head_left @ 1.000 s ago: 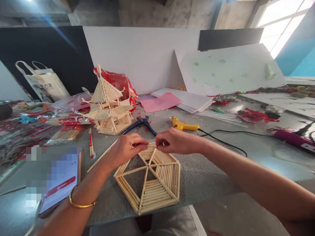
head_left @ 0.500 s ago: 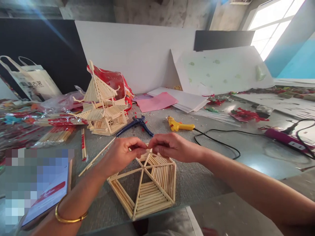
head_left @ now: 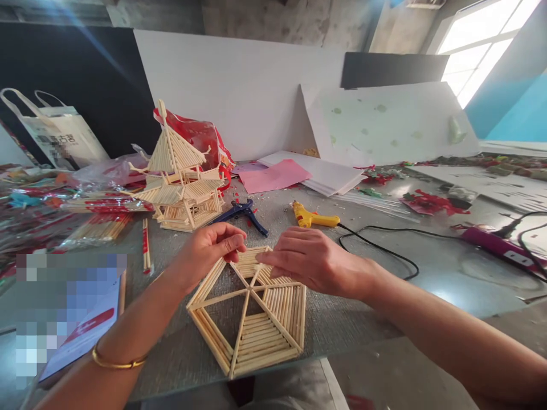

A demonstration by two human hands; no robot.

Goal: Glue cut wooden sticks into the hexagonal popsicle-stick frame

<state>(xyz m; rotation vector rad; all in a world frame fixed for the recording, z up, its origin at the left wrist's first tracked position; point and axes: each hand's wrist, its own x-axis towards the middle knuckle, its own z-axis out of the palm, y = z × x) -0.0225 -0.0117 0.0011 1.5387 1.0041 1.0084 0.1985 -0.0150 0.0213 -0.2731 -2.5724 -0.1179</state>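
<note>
A six-sided frame of wooden sticks (head_left: 283, 310) lies flat at the table's front edge. Thin spokes meet at its middle; some wedges are filled with rows of sticks, others partly or not at all. Over its far left side hovers my left hand (head_left: 216, 247), fingers curled and thumb against the forefinger; anything between them is too small to make out. My right hand (head_left: 314, 259) is over the far right side, fingers stretched out towards the left, tips at or just above the sticks. Its thumb is hidden. Behind stands a tiered stick pavilion (head_left: 177, 154).
Blue cutters (head_left: 241, 213) and a yellow glue gun (head_left: 314, 216) lie beyond the frame; the gun's black cord runs to a purple power strip (head_left: 498, 245). Left are a tablet-like screen (head_left: 85, 336), a short bundle of sticks (head_left: 146, 245) and bagged sticks (head_left: 98, 230). Pink paper (head_left: 276, 175) lies behind.
My hands, fingertips together over the far side before, have moved apart, uncovering the far wedge's sticks. My right fingers have straightened. The long loose stick by my left wrist no longer shows.
</note>
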